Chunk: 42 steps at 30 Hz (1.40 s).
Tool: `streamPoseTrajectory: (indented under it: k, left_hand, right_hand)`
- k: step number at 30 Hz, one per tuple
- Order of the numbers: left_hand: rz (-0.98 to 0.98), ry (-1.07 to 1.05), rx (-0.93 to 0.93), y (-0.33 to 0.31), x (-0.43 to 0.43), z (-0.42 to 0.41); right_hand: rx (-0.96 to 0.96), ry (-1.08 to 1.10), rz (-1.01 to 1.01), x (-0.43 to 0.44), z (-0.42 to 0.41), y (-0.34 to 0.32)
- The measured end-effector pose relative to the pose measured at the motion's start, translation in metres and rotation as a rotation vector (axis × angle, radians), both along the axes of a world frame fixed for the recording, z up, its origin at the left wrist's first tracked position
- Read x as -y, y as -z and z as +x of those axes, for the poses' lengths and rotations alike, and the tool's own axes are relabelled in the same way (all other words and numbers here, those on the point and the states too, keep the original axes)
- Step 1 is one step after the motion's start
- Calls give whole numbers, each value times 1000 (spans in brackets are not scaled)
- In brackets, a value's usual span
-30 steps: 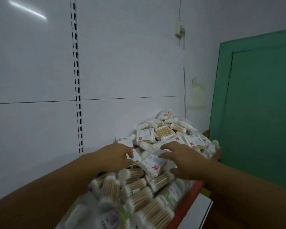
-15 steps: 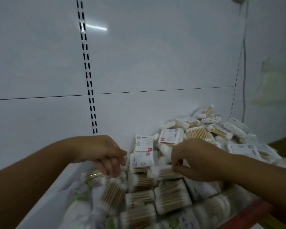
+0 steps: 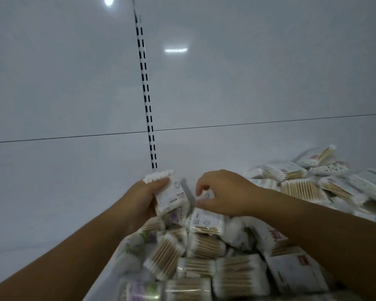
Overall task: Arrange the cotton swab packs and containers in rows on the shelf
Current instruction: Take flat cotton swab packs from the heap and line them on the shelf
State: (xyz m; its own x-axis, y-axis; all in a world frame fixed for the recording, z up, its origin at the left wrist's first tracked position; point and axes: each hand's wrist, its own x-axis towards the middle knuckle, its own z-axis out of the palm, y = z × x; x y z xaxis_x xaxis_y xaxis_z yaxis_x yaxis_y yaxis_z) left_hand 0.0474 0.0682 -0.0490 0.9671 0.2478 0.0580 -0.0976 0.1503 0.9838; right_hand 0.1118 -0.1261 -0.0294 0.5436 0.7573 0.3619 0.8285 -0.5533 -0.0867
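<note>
Swab packs (image 3: pixel 206 246) heaped before back panel (image 3: pixel 226 88)

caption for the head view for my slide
Left hand grips a swab pack, right hand pinches a second pack over the pile.

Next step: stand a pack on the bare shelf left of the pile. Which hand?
Left. The left hand grips an upright pack nearest the bare shelf; the right hand pinches a second pack over the pile.
</note>
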Motion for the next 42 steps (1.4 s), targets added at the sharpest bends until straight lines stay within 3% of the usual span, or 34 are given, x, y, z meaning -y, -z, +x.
streamPoseTrajectory:
  k: [3,5,12,16,22,24,27,29,32,35,39,42]
  left_hand:
    - [-71,-19,-41,7,-16,-8]
    - [-83,-9,-56,11,-21,-11]
    - [-125,11,-112,16,-38,-15]
    - [-71,7,-106,17,-36,-10]
    - [-44,240,-101,4,8,-1]
    - [12,207,-48,3,9,-2]
    - [10,92,-12,4,-2,-7]
    - [-38,37,-11,7,-16,-12]
    - [-65,6,-20,16,-32,-23]
    - [-47,14,-41,23,-44,-35]
    - [-64,5,-29,30,-59,-52]
    - [-102,6,-8,33,-82,-77]
  right_hand:
    - [-18,94,-408,3,10,17]
    - [52,85,-458,0,11,28]
    - [138,-88,-173,18,8,9]
    - [292,-366,104,39,-1,0]
    - [507,-498,135,20,3,-12]
    - [454,-455,207,12,12,-11]
    - [189,-144,288,7,35,-6]
    - [124,128,53,8,55,-4]
    - [261,302,-345,5,70,7]
    - [300,330,-445,-6,74,21]
    - [172,326,-317,-18,68,18]
    - [100,254,-27,-25,53,-5]
